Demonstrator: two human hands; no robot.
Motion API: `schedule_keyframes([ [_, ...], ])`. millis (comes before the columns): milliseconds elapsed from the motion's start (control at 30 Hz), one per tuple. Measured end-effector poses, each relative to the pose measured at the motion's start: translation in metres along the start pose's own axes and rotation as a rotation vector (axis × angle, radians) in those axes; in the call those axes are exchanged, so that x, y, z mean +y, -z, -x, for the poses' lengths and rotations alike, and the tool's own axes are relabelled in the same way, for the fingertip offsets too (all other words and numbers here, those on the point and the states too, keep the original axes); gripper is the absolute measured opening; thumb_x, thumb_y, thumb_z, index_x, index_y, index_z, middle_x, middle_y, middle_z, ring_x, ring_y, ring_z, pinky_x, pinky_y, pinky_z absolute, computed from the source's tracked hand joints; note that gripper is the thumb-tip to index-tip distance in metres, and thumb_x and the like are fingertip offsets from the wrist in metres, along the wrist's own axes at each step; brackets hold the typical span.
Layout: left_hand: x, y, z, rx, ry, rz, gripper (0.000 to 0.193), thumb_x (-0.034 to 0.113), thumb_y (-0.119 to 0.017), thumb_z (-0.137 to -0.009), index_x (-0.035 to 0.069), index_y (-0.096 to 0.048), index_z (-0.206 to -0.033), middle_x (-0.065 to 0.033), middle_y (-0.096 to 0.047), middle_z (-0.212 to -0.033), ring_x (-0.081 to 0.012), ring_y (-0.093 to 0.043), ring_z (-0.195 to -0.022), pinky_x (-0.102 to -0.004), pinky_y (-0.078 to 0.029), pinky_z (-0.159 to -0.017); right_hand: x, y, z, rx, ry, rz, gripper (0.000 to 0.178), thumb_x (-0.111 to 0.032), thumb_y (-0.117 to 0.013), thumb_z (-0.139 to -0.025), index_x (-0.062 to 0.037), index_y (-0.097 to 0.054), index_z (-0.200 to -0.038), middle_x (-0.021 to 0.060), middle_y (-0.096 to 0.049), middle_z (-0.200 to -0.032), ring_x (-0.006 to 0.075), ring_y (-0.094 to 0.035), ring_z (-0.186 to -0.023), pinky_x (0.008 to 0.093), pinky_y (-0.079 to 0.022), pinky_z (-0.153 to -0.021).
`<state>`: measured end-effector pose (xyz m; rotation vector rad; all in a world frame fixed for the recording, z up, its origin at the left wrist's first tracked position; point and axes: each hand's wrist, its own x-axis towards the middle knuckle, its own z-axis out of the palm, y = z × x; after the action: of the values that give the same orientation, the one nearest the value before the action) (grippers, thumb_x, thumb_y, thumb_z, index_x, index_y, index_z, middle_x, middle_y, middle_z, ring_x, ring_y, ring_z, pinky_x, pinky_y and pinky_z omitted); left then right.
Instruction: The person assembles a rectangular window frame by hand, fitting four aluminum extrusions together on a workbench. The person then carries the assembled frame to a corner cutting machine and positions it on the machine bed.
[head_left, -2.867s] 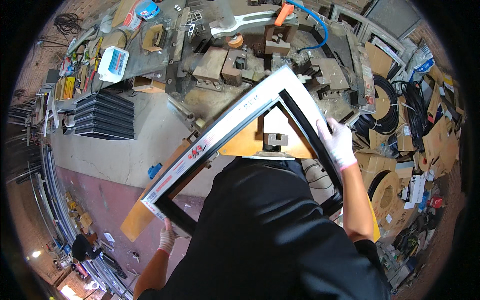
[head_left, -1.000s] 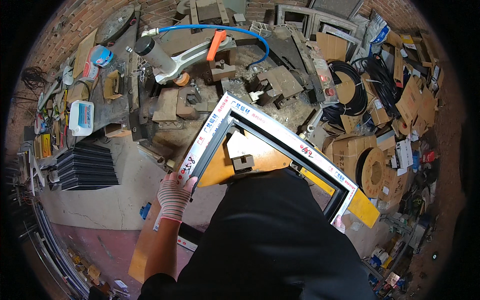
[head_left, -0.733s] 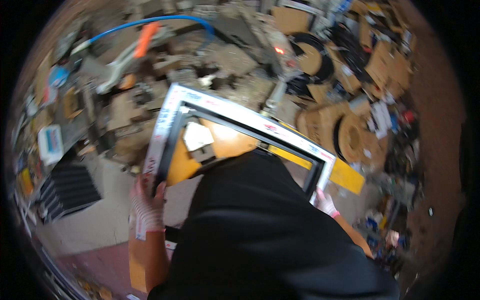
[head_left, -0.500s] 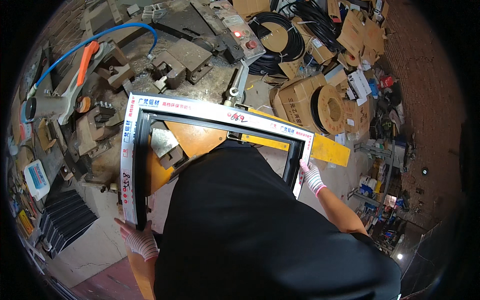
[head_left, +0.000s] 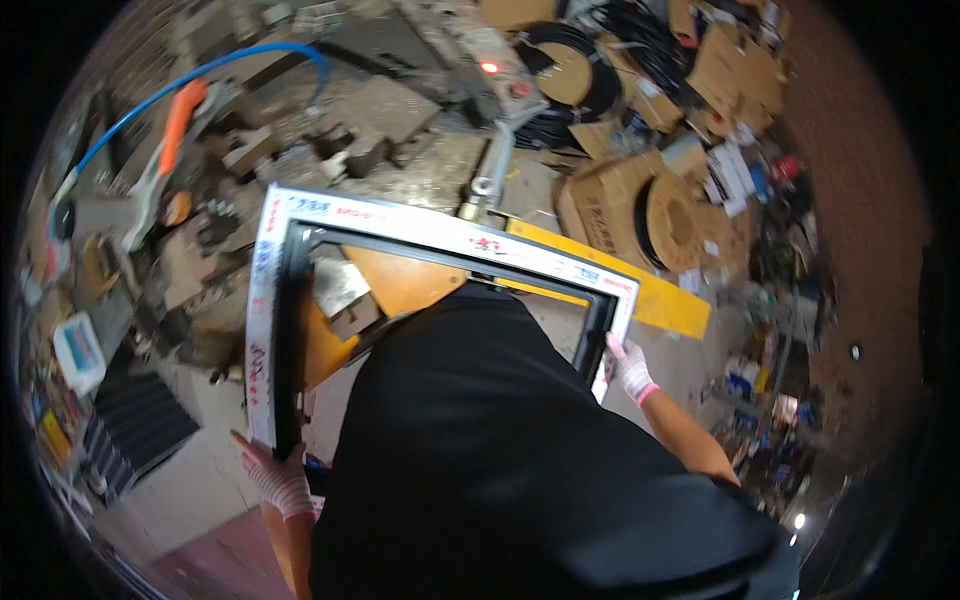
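Observation:
A rectangular window frame (head_left: 268, 330), black inside and covered with white printed film on its outer face, is held in front of my body. My left hand (head_left: 277, 480), in a striped glove with bare fingertips, grips the lower end of its left side. My right hand (head_left: 630, 370), gloved alike, is closed round the right side, thumb on the film. Under the frame lies the machine's orange-yellow plate (head_left: 405, 277) with a metal block (head_left: 338, 287). A yellow bar (head_left: 650, 300) sticks out past the frame's upper right corner. My dark clothing hides the frame's near side.
A dusty metal machine bed (head_left: 385, 90) lies ahead, with an orange-handled tool (head_left: 178, 125) and blue hose (head_left: 215, 62) at left. Cardboard boxes (head_left: 600, 205) and a cable reel (head_left: 672, 222) stand at far right. Dark stacked panels (head_left: 145, 425) and a white jug (head_left: 80, 352) are at left.
The view has shifted slightly and blurred. The frame's right side has come a little nearer to me, showing more of the yellow bar. Both hands keep their grip.

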<state>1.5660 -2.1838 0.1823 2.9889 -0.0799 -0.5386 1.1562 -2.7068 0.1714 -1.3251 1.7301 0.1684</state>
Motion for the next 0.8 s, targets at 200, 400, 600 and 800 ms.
schedule_keyframes([
  [200,-0.013,-0.007,-0.004,0.057,-0.059,0.022,0.137,0.027,-0.100,-0.055,-0.003,-0.018,-0.160,-0.0240,-0.064,-0.119,-0.0418,-0.062,-0.109,-0.0471,-0.050,-0.096,0.013,0.017,-0.019,-0.158,0.090,-0.131,0.046,-0.052,-0.072,-0.095,-0.0075,-0.061,-0.097,-0.0015,-0.053,-0.069,0.0135,-0.054,-0.057,0.0335,-0.047,-0.054],
  [400,-0.009,0.002,-0.004,-0.059,0.066,-0.033,0.137,0.029,-0.099,-0.056,0.000,-0.016,-0.161,-0.0217,-0.063,-0.115,-0.0406,-0.060,-0.108,-0.0480,-0.048,-0.098,0.032,0.023,-0.040,-0.074,0.059,-0.193,0.047,-0.053,-0.068,-0.098,-0.0062,-0.065,-0.098,0.0001,-0.059,-0.073,0.0159,-0.059,-0.065,0.0345,-0.049,-0.060],
  [600,-0.006,0.003,-0.003,-0.025,0.055,-0.014,0.136,0.028,-0.099,-0.057,0.001,-0.016,-0.161,-0.0219,-0.062,-0.119,-0.0419,-0.059,-0.111,-0.0491,-0.047,-0.100,0.025,0.014,-0.030,-0.074,0.043,-0.263,0.048,-0.053,-0.065,-0.100,-0.0049,-0.069,-0.100,0.0016,-0.066,-0.078,0.0183,-0.065,-0.073,0.0356,-0.052,-0.067],
  [800,0.032,0.010,-0.024,0.240,-0.261,-0.043,0.122,0.034,-0.097,-0.059,0.001,-0.031,-0.157,-0.0204,-0.058,-0.131,-0.0394,-0.056,-0.119,-0.0499,-0.044,-0.104,-0.140,0.002,0.026,0.146,0.464,1.206,0.039,-0.041,-0.069,-0.097,-0.0028,-0.072,-0.090,0.0254,-0.072,-0.088,0.0373,-0.073,-0.084,0.0403,-0.056,-0.071],
])
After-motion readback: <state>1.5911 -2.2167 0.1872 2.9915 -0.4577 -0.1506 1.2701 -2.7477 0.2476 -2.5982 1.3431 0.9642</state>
